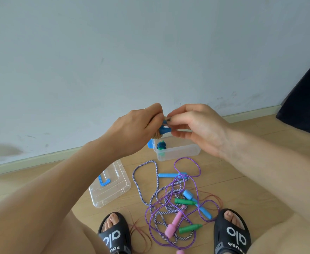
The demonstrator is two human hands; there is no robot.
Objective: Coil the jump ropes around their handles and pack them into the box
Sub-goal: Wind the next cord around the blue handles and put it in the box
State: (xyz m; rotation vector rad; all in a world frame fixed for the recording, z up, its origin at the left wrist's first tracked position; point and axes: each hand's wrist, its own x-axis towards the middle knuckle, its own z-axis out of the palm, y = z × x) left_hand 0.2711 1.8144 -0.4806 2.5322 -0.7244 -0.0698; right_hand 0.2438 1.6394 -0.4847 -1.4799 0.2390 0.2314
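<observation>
Held: my left hand (132, 129) grips a tan-roped bundle (157, 136) with blue handles (164, 130); my right hand's fingers (178, 116) pinch its end. Floor, by the wall: clear box (178, 153) containing one coiled rope (161, 145). Nearer my feet: loose lid (110, 187), tangled ropes (176, 204).

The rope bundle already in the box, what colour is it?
Dark blue cord wound on green handles, inside the clear box; head view, the only one.

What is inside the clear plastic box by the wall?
The clear plastic box holds one coiled bundle: dark blue rope wound round green handles, at its left end. The right hand and left hand cover part of the box's back edge.
</observation>
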